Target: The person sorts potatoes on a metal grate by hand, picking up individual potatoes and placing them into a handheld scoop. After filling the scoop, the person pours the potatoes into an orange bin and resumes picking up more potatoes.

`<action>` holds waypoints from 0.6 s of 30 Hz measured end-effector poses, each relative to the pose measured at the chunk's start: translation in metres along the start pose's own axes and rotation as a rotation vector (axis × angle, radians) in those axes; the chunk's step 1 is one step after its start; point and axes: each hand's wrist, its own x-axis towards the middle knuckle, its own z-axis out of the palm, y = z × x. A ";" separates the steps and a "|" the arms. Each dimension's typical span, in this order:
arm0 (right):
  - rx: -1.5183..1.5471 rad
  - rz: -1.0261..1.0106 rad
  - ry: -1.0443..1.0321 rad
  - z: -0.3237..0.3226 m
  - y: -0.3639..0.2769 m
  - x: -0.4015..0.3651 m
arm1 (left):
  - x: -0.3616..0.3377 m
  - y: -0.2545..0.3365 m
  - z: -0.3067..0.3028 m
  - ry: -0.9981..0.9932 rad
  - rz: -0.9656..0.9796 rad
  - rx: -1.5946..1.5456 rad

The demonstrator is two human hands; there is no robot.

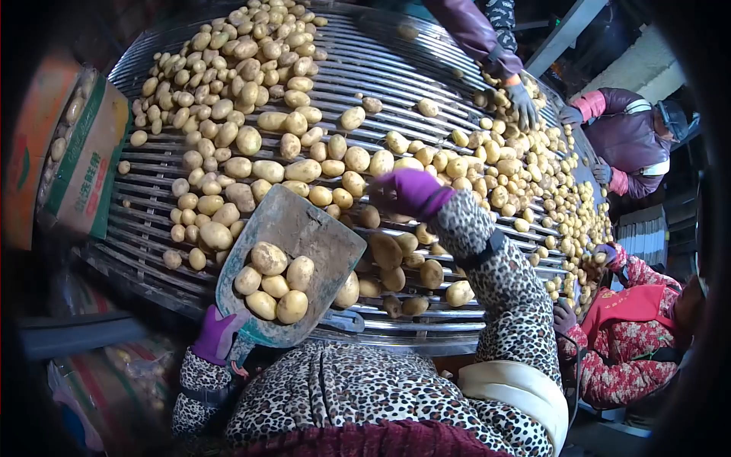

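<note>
My left hand (216,335), in a purple glove, is closed round the handle of a worn, dirt-stained green scoop (329,247). Several potatoes (269,259) lie inside the scoop, which rests at the near edge of a slatted metal rack (365,46). My right hand (410,192), also gloved in purple, reaches out over the loose potatoes (356,158) on the rack, to the right of the scoop. Its fingers are smeared by motion, so I cannot see whether they hold anything. Leopard-print sleeves cover both arms.
A heap of potatoes (251,61) covers the rack's far left. An open carton (84,160) holding bagged potatoes stands at left. Co-workers' gloved hands (522,105) handle potatoes at the far side and right. A metal tool handle (343,321) lies by the near edge.
</note>
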 end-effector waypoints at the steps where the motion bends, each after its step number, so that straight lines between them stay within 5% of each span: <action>1: -0.256 -0.068 0.066 -0.012 -0.009 0.012 | 0.000 0.002 0.001 -0.015 0.022 -0.020; 3: -0.545 -0.077 0.146 -0.017 -0.020 0.044 | -0.001 0.006 0.002 -0.020 0.016 -0.012; 10: -0.552 0.111 0.021 0.008 -0.009 0.101 | -0.003 0.013 0.011 0.006 0.017 -0.102; 13: -0.285 0.070 0.176 0.002 -0.002 0.082 | 0.000 -0.003 -0.001 0.003 0.024 0.016; 14: -0.101 -0.102 0.376 0.008 0.012 0.067 | 0.001 -0.004 -0.002 0.016 0.021 0.018; 18: 0.765 -0.128 0.283 -0.005 -0.028 0.003 | 0.000 0.007 0.006 0.007 0.035 -0.001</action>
